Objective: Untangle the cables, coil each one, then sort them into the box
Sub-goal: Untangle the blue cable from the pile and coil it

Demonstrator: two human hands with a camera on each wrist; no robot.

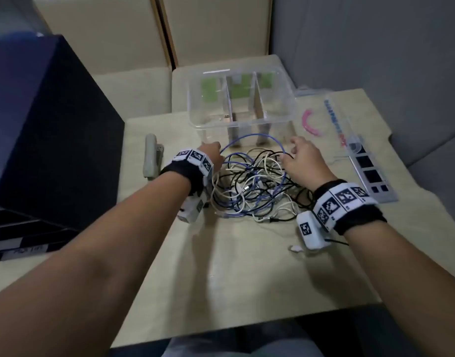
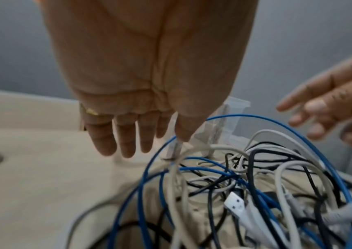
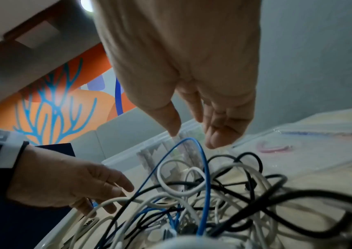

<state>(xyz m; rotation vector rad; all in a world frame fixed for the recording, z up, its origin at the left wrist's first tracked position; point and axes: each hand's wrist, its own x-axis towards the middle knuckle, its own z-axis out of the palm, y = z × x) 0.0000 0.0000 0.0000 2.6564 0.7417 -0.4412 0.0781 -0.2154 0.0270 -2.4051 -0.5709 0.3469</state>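
both forearms reach up from the bottom of the frame, the left hand (image 1: 213, 153) and right hand (image 1: 302, 157) with fingers loosely spread, gripping nothing, flanking the tangled cables (image 1: 252, 186) at centre, below the clear box (image 1: 240, 99).

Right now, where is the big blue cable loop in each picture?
Head view: the blue cable loop arches at the middle, just in front of the clear box, between both hands.
Left wrist view: blue cable loop arcs right of centre, below the left hand.
Right wrist view: blue cable loop peaks at centre, under the right hand.
Shared landmark: the clear box behind the loop.
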